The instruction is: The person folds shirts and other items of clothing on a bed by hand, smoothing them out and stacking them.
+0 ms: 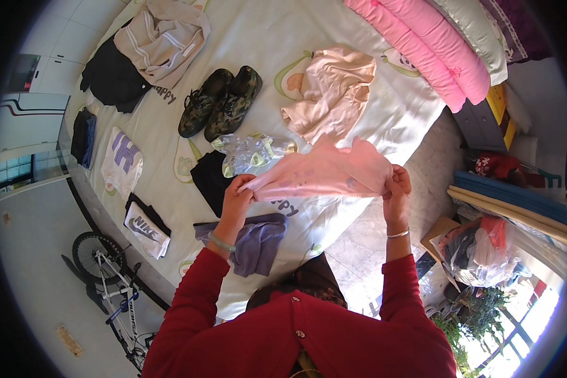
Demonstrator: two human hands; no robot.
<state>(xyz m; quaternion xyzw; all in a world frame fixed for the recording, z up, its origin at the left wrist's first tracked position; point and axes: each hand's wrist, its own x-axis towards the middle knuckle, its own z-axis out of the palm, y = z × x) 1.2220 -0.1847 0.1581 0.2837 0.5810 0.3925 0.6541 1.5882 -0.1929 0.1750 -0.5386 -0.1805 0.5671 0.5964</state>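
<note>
Between my two hands a pink cloth garment (pixel 321 172) is stretched out above the bed. My left hand (pixel 238 196) pinches one end of its lower edge, and my right hand (pixel 397 186) grips the opposite end. Just beyond the garment lie a crumpled peach garment (pixel 335 90) and a clear plastic item with yellow-green patterns (pixel 243 153). A folded black cloth (pixel 211 182) is beside my left hand. Nearer my body a grey-purple garment (pixel 260 241) rests on the bed, partly behind my left wrist.
Camouflage shoes (pixel 222 101), a beige garment (pixel 170 42), black clothing (pixel 113 75) and folded white shirts (pixel 123 160) lie on the patterned bedsheet (pixel 274 28). Pink rolled bedding (pixel 420 47) is at the far right. A bicycle (pixel 113 283) stands left; a plastic-bagged box (pixel 482 250) is at right.
</note>
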